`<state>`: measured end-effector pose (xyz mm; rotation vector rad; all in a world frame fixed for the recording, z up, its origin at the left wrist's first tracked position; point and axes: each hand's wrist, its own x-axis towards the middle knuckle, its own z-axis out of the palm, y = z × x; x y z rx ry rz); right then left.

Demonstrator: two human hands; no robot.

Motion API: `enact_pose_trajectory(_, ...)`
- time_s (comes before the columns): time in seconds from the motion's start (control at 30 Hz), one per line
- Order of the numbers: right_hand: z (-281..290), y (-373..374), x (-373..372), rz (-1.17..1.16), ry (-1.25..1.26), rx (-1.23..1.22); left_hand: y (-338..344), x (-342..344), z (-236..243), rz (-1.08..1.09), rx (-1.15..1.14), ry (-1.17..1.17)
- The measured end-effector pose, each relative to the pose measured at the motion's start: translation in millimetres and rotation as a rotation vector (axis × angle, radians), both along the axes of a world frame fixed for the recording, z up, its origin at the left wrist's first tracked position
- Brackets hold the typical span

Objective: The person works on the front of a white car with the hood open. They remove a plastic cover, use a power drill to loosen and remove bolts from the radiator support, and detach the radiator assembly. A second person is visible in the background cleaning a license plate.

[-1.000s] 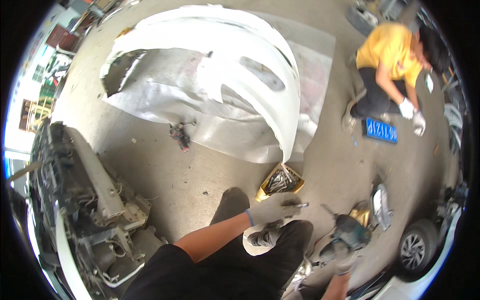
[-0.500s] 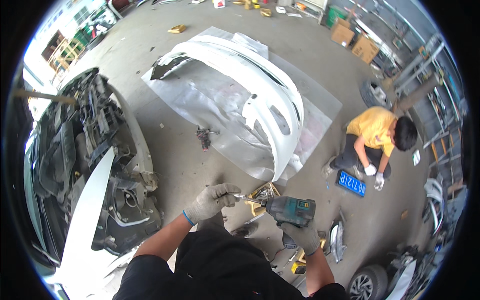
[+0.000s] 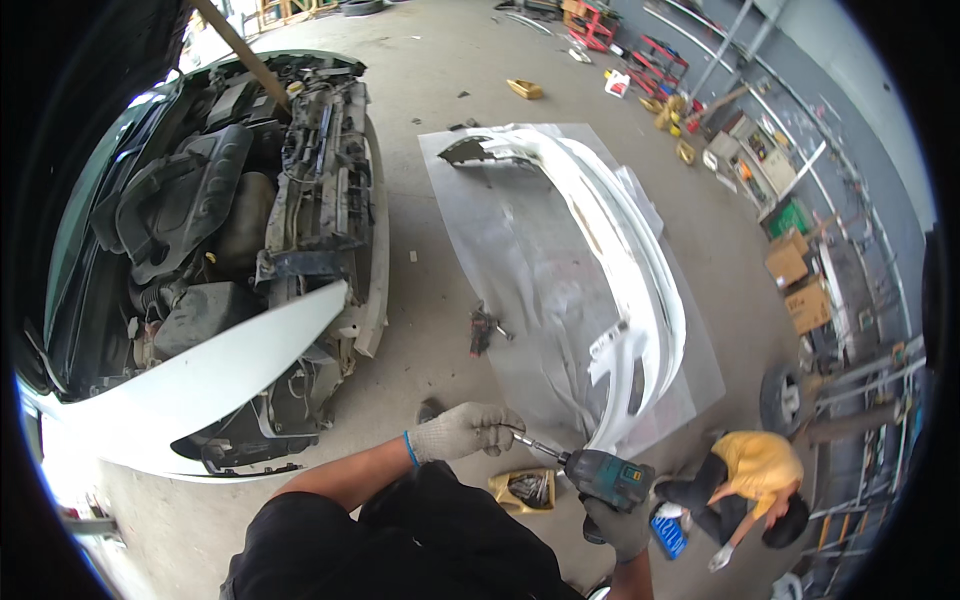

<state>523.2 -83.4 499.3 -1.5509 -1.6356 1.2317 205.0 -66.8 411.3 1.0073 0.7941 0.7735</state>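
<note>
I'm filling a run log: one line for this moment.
left hand: at end of metal bit | right hand: holding power driver | nearby: white bumper on sheet

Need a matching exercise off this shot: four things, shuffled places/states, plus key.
Things:
1. Power tool
2. Gloved left hand
3. White bumper
4. Yellow container

Places/states:
A. Lying on a pale sheet
B. On the floor, with loose parts inside
C. Gripped in the right hand
D. At the front end of the tool's shaft

Pairs: 1-C, 2-D, 3-A, 4-B
</note>
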Motion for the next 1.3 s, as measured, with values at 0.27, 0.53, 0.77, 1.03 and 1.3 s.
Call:
enact_pose_trajectory(0.27, -7.9, 111.7, -79.9, 0.390, -0.314, 0.189, 56.5, -99.3, 32.0, 0.180, 0.132, 0.033)
enact_pose_trajectory(0.53, 47.6, 204.8, -192.0, 0.789, 0.145, -0.460, 39.5, -166.5, 25.2, 0.539, 0.080, -0.069)
enact_pose_trajectory(0.77, 36.3, 287.6, -322.2, 1.119, 0.342, -0.508, 56.7, -225.3, 30.9, 1.131, 0.275, -0.171)
enact_pose_trajectory(1.03, 18.8, 404.3, -490.0, 1.481, 0.509, -0.779, 150.9, -312.1, 50.5, 1.572, 0.368, -0.425)
enact_pose_trajectory(1.3, -13.6, 548.4, -650.4, 1.674, 0.659, -0.769, 265.5, -382.8, 60.9, 2.051, 0.404, -0.720)
